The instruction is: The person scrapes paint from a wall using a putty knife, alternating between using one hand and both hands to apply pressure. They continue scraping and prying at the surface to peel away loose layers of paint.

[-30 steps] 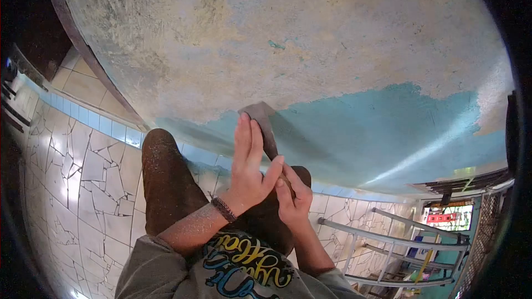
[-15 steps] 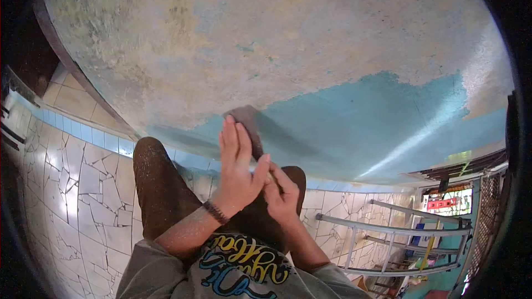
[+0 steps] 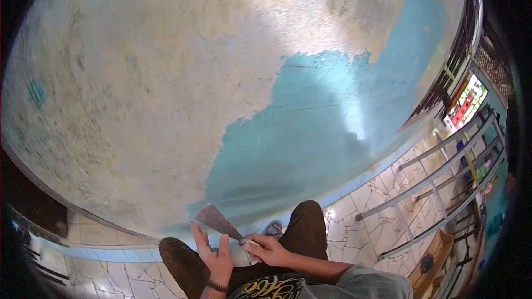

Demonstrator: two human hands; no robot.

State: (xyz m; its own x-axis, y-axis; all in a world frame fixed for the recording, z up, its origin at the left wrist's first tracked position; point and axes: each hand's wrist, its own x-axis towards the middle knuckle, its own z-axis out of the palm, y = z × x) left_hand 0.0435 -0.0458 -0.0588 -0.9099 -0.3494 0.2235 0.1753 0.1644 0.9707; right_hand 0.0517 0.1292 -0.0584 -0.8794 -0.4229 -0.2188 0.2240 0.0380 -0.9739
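Observation:
A scraper (image 3: 219, 221) with a broad, flat blade is held low in front of the wall, its blade pointing up and left. My right hand (image 3: 270, 250) is wrapped round its handle. Beside the blade, on its left, my left hand (image 3: 213, 254) has its fingers apart and holds nothing. The wall (image 3: 166, 77) shows bare, mottled grey-beige plaster over much of its surface, and turquoise paint (image 3: 288, 144) with a ragged edge at the lower middle and right.
A metal ladder (image 3: 432, 180) lies at the right, near a wooden piece (image 3: 435, 260). My bent knees are below the wall, with a sandalled foot (image 3: 272, 228) between them. Cracked-pattern tiles (image 3: 343, 232) cover the floor.
My left hand has come off the scraper blade and moved down and left. The scraper in my right hand has moved down from the wall. The view has tilted and turned.

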